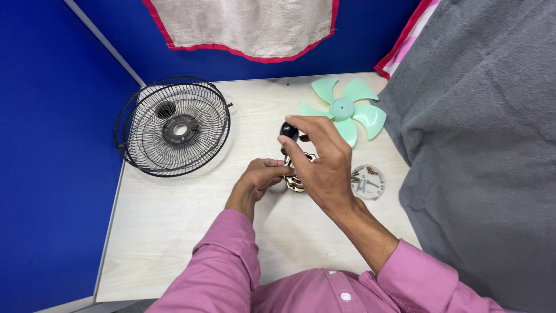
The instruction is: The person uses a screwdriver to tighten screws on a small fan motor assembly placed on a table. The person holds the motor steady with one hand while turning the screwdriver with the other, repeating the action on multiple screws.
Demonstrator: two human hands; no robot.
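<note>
R hand (324,165) grip pinches black screwdriver handle (288,131); L hand (258,178) grip holds metal part (295,183), prob. a motor.

Bright, even overhead light fills the view. Soft shadows lie under the fan grille (174,126) at nine o'clock. The picture is sharp, with slight wide-angle stretching toward the edges and no glare.

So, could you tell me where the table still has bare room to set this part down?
Bare table lies below the wire fan guard, beside the left hand. Crowded: the right hand, green fan blade and clear screw dish sit close together.
</note>
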